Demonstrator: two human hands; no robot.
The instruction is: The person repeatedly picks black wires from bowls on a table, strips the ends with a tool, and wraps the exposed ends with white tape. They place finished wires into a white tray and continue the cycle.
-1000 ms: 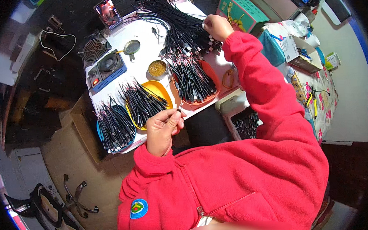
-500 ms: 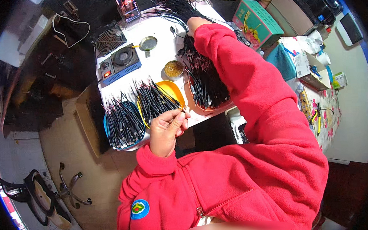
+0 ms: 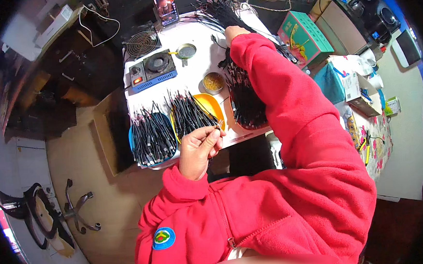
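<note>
My left hand is closed in front of the table's near edge, thumb against fingers. Between the fingertips it pinches a thin cable end with a coppery tip. My right hand reaches across to a loose bundle of black cables at the far side. Its back and the red sleeve hide the fingers. Below that sleeve, more black cables lie in an orange-red tray. Nearer my left hand, short black cables fill a yellow tray, and others lie in a blue tray.
On the white table are a small blue heating device with a lit switch, a round tin of amber material, a shallow metal dish, a fan and a phone. A green-pink box stands right.
The whole view has shifted, so the table sits a little farther right in the picture. Both hands keep nearly the same pose; the left still pinches the cable end.
</note>
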